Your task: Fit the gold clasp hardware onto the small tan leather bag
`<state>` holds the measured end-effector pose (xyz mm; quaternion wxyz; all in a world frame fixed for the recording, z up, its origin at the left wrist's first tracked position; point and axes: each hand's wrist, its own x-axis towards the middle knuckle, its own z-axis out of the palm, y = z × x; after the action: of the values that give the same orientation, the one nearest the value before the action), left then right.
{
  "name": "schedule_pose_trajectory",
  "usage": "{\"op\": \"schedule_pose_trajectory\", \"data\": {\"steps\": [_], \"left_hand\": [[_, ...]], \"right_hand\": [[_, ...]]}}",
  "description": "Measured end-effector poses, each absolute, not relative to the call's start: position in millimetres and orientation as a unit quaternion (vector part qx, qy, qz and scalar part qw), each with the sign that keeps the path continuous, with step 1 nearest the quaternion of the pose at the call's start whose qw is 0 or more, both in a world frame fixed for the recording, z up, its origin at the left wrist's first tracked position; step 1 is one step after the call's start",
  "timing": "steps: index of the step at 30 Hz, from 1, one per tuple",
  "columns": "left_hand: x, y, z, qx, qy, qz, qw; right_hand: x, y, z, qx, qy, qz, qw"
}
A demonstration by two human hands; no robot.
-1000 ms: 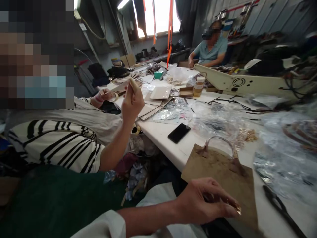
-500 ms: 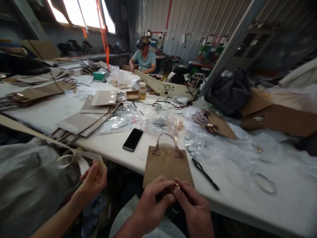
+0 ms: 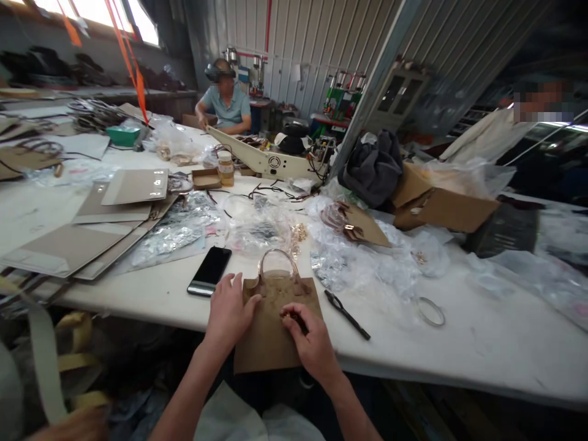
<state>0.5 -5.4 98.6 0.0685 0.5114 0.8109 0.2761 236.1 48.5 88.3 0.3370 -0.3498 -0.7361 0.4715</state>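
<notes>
A small kraft paper bag [image 3: 269, 346] lies flat at the table's near edge, with a clear curved handle [image 3: 277, 260] standing from its top. My left hand [image 3: 228, 312] rests on the bag's upper left, fingers extended and apart. On its right side is my right hand [image 3: 312, 343], pinching a small dark fitting [image 3: 292, 320] against the paper between thumb and fingers. The fitting is mostly hidden by those fingers. Close to the bag, a black smartphone [image 3: 209, 271] lies to the left and black-handled pliers [image 3: 346, 314] lie to the right.
The white table [image 3: 459, 349] holds plastic wrap [image 3: 362, 263], gold fittings [image 3: 299, 233], a metal ring [image 3: 430, 312], board sheets [image 3: 135, 187], a cardboard box [image 3: 441, 205] and a dark cloth bundle [image 3: 373, 168]. A co-worker [image 3: 224, 101] sits beyond a cream machine arm [image 3: 264, 160]. Another person's hand [image 3: 68, 425] shows lower left.
My hands have come apart from pinching the fitting together above the bag. The left hand now rests on the bag, and the right presses the fitting onto it. The view has turned right.
</notes>
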Motion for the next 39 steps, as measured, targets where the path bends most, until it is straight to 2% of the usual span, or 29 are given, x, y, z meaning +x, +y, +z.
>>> {"op": "schedule_pose_trajectory", "data": {"steps": [3,7,12,19,25,32,36,39], "left_hand": [[-2.1,13.9,94.9,0.505,0.813,0.257,0.134],[3.1,18.0,109.5,0.464,0.796,0.366,0.130],[11.8,12.4,127.2,0.408,0.678,0.506,0.343],[14.5,15.5,111.9,0.286,0.629,0.556,0.461],[10.5,11.1,108.6,0.272,0.589,0.571,0.503],[11.6,11.9,109.1,0.243,0.553,0.573,0.554],[15.4,13.3,109.9,0.255,0.551,0.577,0.547],[15.1,13.0,109.3,0.260,0.559,0.576,0.536]], "right_hand": [[236.3,48.0,79.7,-0.369,-0.701,0.498,0.353],[239.8,49.4,82.3,-0.374,-0.697,0.503,0.348],[240.5,49.6,93.6,-0.370,-0.699,0.500,0.353],[225.6,71.0,108.3,-0.334,-0.752,0.459,0.334],[222.6,111.3,123.4,-0.390,-0.771,0.305,0.401],[229.3,98.2,130.6,-0.310,-0.812,0.329,0.370],[226.7,108.1,127.6,-0.356,-0.777,0.307,0.419],[224.3,130.1,122.9,-0.390,-0.749,0.359,0.397]]}}
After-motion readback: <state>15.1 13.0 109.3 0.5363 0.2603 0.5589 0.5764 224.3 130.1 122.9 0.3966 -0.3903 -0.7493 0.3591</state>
